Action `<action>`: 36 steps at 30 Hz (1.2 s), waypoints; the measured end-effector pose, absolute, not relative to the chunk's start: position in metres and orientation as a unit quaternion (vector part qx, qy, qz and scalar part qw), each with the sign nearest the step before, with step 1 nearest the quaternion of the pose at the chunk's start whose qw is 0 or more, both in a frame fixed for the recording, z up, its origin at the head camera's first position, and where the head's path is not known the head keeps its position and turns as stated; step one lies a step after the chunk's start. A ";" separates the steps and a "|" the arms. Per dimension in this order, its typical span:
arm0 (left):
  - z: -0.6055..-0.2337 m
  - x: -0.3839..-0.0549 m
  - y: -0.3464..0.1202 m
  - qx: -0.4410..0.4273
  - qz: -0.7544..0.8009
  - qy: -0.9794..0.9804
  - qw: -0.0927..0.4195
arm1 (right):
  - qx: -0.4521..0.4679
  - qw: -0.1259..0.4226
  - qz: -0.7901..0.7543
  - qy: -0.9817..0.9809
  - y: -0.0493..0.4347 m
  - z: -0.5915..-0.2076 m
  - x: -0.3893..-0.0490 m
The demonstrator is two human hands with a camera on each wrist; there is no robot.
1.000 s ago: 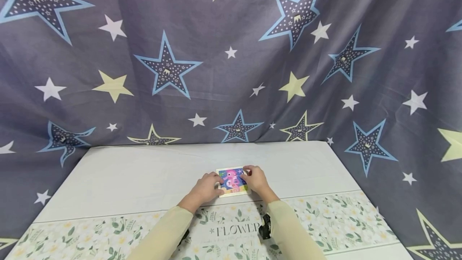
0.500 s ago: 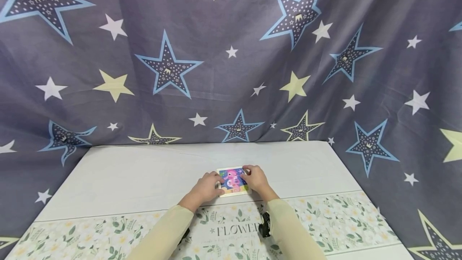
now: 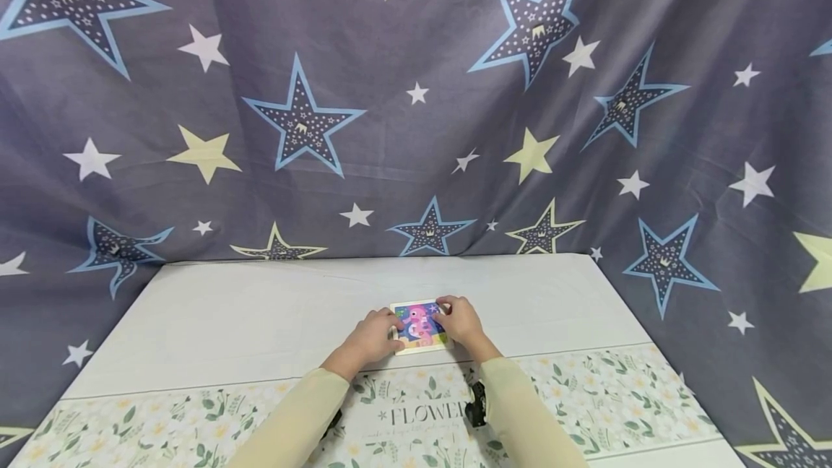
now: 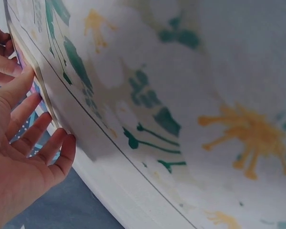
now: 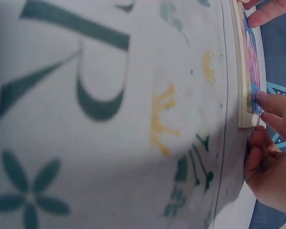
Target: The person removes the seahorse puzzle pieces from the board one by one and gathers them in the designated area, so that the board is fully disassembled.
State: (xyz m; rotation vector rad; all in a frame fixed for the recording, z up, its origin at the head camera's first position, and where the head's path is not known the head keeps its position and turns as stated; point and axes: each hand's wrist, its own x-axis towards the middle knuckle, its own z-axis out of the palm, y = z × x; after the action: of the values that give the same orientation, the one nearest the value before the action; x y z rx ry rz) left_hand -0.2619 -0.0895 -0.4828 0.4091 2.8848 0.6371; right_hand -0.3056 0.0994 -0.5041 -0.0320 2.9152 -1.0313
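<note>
A small square seahorse puzzle [image 3: 419, 326], a pink seahorse on blue in a pale frame, lies flat on the table. My left hand [image 3: 372, 338] holds its left side; in the left wrist view, bent fingers [image 4: 43, 138] meet the edge of the frame [image 4: 46, 93]. From the right, my right hand [image 3: 461, 322] grips the other side, thumb over the picture. The right wrist view has a fingertip [image 5: 263, 99] on the picture near a frame corner, other fingers curled beside the edge. The hands hide both side edges of the puzzle in part.
A white table cover [image 3: 273, 309] carries a floral band [image 3: 416, 410] with lettering along the near side. Behind the table and at its sides hangs a dark grey curtain [image 3: 364, 42] with stars. A black wrist device [image 3: 477, 404] shows by the right sleeve.
</note>
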 end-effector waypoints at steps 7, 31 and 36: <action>-0.480 -0.260 -0.088 0.136 0.213 0.964 0.082 | -0.008 0.014 -0.335 0.942 0.100 -0.506 -0.306; -0.481 -0.267 -0.090 0.162 0.208 0.962 0.073 | -0.005 0.012 -0.335 0.942 0.099 -0.507 -0.306; -0.481 -0.270 -0.089 0.187 0.210 0.957 0.076 | -0.009 0.011 -0.329 0.944 0.098 -0.506 -0.307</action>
State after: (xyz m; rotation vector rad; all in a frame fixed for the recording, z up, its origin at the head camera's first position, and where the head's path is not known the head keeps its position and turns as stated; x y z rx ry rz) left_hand -0.2700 -0.0890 -0.4815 0.5603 2.8681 0.6295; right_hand -0.3066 0.0983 -0.5060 -0.0268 2.9449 -1.0276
